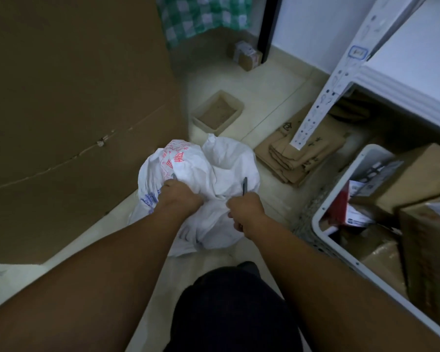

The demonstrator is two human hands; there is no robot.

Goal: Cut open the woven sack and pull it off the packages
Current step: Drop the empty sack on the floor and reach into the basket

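Note:
A white woven sack [221, 163] with red and blue print sits crumpled on the tiled floor in front of me. My left hand [181, 196] is clenched on a bunch of the sack's fabric near its top left. My right hand [244, 209] grips a thin dark cutter [245, 185] whose tip points upward against the sack's right side; the fist also presses into the fabric. The packages inside the sack are hidden by the cloth.
A tall cardboard sheet [74, 110] leans at the left. A white metal shelf [366, 85] stands at the right above flattened cartons [297, 153]. A white basket [341, 237] of boxes is at the right. A small tray [217, 114] and a parcel [247, 55] lie beyond.

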